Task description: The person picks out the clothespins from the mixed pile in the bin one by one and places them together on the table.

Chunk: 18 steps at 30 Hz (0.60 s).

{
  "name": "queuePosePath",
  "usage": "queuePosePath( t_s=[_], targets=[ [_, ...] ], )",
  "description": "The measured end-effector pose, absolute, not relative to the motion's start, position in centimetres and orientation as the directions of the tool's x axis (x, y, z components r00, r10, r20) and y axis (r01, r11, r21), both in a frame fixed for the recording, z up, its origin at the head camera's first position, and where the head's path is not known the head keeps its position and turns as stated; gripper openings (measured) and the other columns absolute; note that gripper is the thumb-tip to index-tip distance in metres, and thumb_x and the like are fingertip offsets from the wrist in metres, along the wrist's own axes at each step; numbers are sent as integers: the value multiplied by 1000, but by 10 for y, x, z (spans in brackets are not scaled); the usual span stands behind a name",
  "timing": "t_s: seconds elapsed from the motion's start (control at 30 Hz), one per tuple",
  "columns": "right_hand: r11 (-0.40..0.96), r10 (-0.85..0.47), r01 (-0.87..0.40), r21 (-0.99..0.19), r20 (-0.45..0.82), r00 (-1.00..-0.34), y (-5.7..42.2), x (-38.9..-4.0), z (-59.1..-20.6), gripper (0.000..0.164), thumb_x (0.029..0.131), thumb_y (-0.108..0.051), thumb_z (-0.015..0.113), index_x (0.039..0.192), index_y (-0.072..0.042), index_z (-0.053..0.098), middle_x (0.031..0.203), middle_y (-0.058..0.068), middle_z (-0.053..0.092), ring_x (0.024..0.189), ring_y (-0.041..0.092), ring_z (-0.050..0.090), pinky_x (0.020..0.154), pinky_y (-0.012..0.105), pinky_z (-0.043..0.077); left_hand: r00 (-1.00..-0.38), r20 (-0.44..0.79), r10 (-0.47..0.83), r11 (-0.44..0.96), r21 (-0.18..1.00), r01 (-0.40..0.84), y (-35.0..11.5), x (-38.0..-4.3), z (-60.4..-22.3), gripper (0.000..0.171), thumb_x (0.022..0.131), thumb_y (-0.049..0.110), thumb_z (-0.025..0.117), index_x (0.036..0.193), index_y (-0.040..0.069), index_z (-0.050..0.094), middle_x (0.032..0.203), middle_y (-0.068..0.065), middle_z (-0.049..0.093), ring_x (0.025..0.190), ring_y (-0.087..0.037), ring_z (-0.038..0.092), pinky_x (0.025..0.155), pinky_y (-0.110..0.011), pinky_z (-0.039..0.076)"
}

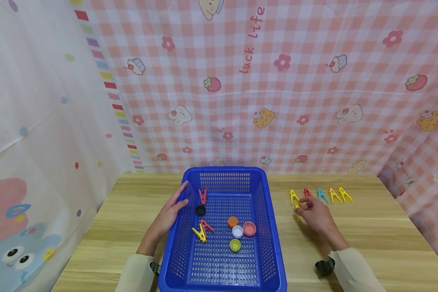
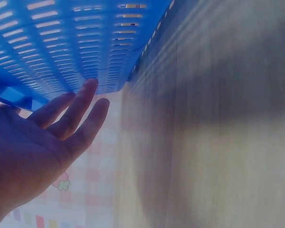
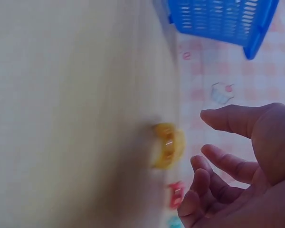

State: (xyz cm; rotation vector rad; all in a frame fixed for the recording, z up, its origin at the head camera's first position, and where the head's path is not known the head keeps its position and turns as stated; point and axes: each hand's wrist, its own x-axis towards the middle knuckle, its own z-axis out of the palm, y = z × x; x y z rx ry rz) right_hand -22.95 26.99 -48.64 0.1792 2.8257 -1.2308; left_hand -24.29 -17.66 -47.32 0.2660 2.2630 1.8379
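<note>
My left hand (image 1: 170,211) rests on the left rim of a blue plastic basket (image 1: 271,227). Its thumb reaches over the rim, while the other fingers extend loosely along the outer wall in the left wrist view. To the basket's right, my right hand (image 1: 316,215) hovers by a yellow clothespin (image 1: 297,213). The right wrist view shows the thumb and fingers apart, with nothing between them, and a blurred yellow clothespin (image 3: 168,146) on the table beyond. Behind that hand stands a row with a yellow clothespin (image 1: 293,197), a partly hidden red clothespin (image 1: 307,192) and a blue clothespin (image 1: 322,196).
More yellow clothespins (image 1: 334,196) end the row at right. Inside the basket lie red clothespins (image 1: 202,196), a yellow clothespin (image 1: 198,234), a black cap (image 1: 200,210), an orange cap (image 1: 232,222), a white cap (image 1: 237,232), a pink cap (image 1: 249,229) and a yellow-green cap (image 1: 235,245).
</note>
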Motion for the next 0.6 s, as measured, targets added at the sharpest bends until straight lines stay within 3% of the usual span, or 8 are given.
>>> queuePosePath(
  t_s=[0.3,0.6],
  targets=[
    [706,20,-1,-708,21,-1000,253,-241,-450,43,93,-25,67,125,2,59,101,15,59,76,23,53,58,32,44,-960,-48,276,201,980,9,-177,-242,-474,56,106,23,40,158,30,22,165,-8,16,145,-39,30,109,-56,38],
    [704,-5,-106,-703,144,-990,230,-255,-401,34,92,-22,69,118,0,63,100,16,60,85,27,54,62,31,44,-961,-52,272,201,980,4,-177,-243,-474,56,106,21,40,158,30,23,165,-8,17,145,-39,30,110,-57,37]
  ],
)
